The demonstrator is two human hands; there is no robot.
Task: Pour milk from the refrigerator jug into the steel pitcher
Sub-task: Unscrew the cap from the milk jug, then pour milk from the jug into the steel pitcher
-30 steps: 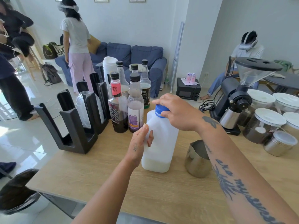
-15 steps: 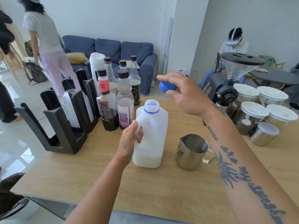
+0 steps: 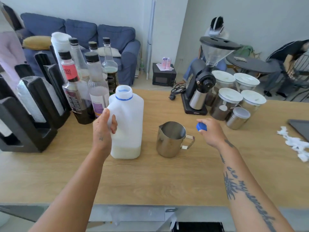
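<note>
A white plastic milk jug (image 3: 128, 124) stands upright on the wooden counter (image 3: 150, 178), its neck uncapped and a shallow layer of milk at the bottom. My left hand (image 3: 103, 129) grips its handle side. To its right stands the empty steel pitcher (image 3: 170, 139), spout to the left and handle to the right. My right hand (image 3: 211, 133) hovers low over the counter just right of the pitcher, pinching the blue cap (image 3: 201, 126).
Syrup bottles (image 3: 87, 91) and a black cup holder rack (image 3: 33, 111) crowd the left. A coffee grinder (image 3: 202, 87) and lidded canisters (image 3: 234, 104) stand at the back right. Crumpled white tissue (image 3: 296, 144) and a dark tablet edge (image 3: 301, 129) lie at far right. People sit and stand behind.
My right hand unscrewed the blue cap, lifted it off the jug, and carried it down and right past the pitcher. My left hand stayed on the jug.
</note>
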